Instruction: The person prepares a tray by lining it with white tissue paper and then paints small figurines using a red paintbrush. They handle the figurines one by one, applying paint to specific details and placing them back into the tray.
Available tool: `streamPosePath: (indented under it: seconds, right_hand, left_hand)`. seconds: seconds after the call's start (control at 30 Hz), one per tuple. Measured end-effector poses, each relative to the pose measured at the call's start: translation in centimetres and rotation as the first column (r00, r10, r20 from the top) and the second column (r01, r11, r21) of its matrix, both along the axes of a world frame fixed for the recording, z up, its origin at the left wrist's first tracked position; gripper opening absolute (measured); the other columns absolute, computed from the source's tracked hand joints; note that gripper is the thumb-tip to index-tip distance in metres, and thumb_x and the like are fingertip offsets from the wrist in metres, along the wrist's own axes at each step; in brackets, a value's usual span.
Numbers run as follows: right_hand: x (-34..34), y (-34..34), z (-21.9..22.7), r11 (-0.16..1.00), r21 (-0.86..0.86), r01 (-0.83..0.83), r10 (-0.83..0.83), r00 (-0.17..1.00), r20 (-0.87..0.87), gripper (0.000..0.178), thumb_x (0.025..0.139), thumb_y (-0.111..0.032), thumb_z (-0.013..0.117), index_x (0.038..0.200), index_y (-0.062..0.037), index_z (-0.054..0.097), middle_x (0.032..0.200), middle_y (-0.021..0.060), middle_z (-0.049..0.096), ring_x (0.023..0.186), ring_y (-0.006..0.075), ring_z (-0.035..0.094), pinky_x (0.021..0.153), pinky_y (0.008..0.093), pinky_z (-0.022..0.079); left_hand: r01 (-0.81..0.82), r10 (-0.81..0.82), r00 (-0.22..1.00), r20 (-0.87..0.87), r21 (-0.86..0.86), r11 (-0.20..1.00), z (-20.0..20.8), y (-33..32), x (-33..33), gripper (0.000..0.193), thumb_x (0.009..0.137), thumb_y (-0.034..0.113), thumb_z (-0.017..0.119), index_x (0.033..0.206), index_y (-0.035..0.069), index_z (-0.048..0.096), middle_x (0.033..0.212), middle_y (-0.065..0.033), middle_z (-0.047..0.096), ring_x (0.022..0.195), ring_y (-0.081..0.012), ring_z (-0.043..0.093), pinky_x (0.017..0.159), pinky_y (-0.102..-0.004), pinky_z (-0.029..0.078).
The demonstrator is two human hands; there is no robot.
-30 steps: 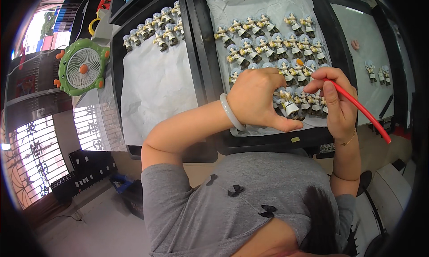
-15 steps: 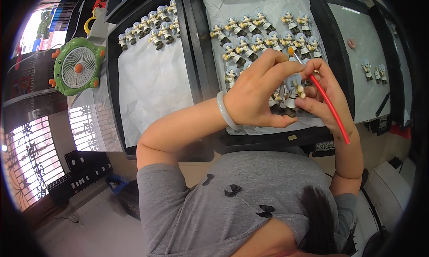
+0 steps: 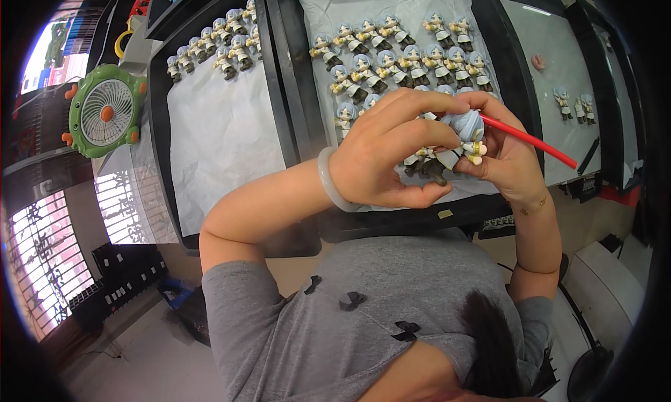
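Note:
A small figurine (image 3: 467,127) with pale blue hair and a white and yellow outfit is up in front of me, tilted, between both hands. The curled fingers of my left hand (image 3: 398,150) are closed on it, partly covering its body. My right hand (image 3: 516,161) grips a brush with a red handle (image 3: 535,141), which sticks out to the right; the brush tip is hidden behind the figurine and fingers. My right thumb touches the figurine's side. Beneath my hands, rows of matching figurines (image 3: 388,66) lie on a paper-lined black tray (image 3: 412,222).
Another paper-lined tray (image 3: 231,164) on the left holds several figurines (image 3: 220,38) at its far end. A green fan (image 3: 107,112) stands beyond its left side. On the right, a white surface (image 3: 552,52) carries a few figurines (image 3: 579,105) and a dark stick (image 3: 590,154).
The brush has swung from pointing down toward me to pointing right, its bristles now out of sight. The figurine has risen and turned, and my hands have drawn closer around it.

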State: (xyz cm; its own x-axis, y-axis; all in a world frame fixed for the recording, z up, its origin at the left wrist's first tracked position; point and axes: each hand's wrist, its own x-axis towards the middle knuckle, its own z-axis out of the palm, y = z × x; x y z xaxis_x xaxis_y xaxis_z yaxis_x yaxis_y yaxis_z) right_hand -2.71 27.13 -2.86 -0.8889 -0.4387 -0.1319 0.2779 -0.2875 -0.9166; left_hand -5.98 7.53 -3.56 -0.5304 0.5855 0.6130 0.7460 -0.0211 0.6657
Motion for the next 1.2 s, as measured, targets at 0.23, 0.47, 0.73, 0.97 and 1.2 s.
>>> streamPosePath:
  seconds: [0.23,0.47,0.73,0.97,1.2]
  right_hand:
    - [0.2,0.0,0.0,0.998,0.013,0.057,-0.055,0.994,-0.092,0.047,0.071,0.008,0.064,0.113,0.0003,0.043,0.102,0.0099,0.056,0.094,0.0149,0.058,0.08,0.0267,0.05]
    - [0.2,0.0,-0.3,0.998,0.027,0.059,-0.055,0.991,-0.123,0.045,0.07,0.009,0.064,0.11,0.0023,0.046,0.097,0.0114,0.058,0.089,0.0165,0.06,0.077,0.0275,0.052]
    - [0.2,0.1,-0.2,0.996,0.042,0.077,-0.073,0.993,-0.093,0.044,0.07,0.009,0.064,0.11,0.0028,0.046,0.1,0.011,0.058,0.088,0.0142,0.06,0.077,0.0262,0.052]
    - [0.2,-0.5,0.6,0.948,0.264,0.178,-0.147,0.98,-0.133,0.045,0.066,0.005,0.068,0.106,0.0009,0.049,0.092,0.0072,0.059,0.08,0.0096,0.06,0.068,0.0212,0.05]
    - [0.7,-0.8,0.4,0.887,0.411,0.21,-0.088,0.951,-0.295,0.045,0.061,0.003,0.07,0.102,0.0003,0.051,0.084,0.0042,0.058,0.068,0.0082,0.058,0.063,0.0202,0.047]
  left_hand:
    - [0.041,-0.041,0.998,-0.042,0.003,0.999,0.2,-0.1,-0.3,0.046,0.055,0.012,0.075,0.097,0.006,0.057,0.111,-0.0221,0.052,0.094,-0.0301,0.055,0.078,-0.0346,0.045]
    - [0.075,-0.075,0.997,0.008,0.002,0.997,0.2,-0.2,0.1,0.048,0.055,0.01,0.075,0.099,0.008,0.056,0.113,-0.0225,0.049,0.098,-0.0324,0.054,0.08,-0.0372,0.044]
    - [0.046,-0.047,0.999,0.026,0.021,0.999,-0.1,0.2,-0.1,0.038,0.056,0.013,0.074,0.09,0.005,0.057,0.112,-0.0196,0.05,0.093,-0.0319,0.054,0.075,-0.0372,0.044]
    - [0.06,-0.061,0.994,0.093,0.017,0.998,-1.2,0.3,-0.2,0.063,0.054,0.005,0.077,0.11,0.01,0.049,0.112,-0.0168,0.048,0.099,-0.0307,0.051,0.081,-0.0371,0.043]
    - [-0.013,0.051,0.995,0.085,-0.391,0.92,2.1,-0.5,1.4,0.065,0.056,0.008,0.076,0.114,0.014,0.048,0.109,-0.0121,0.043,0.094,-0.0272,0.053,0.076,-0.0348,0.048]
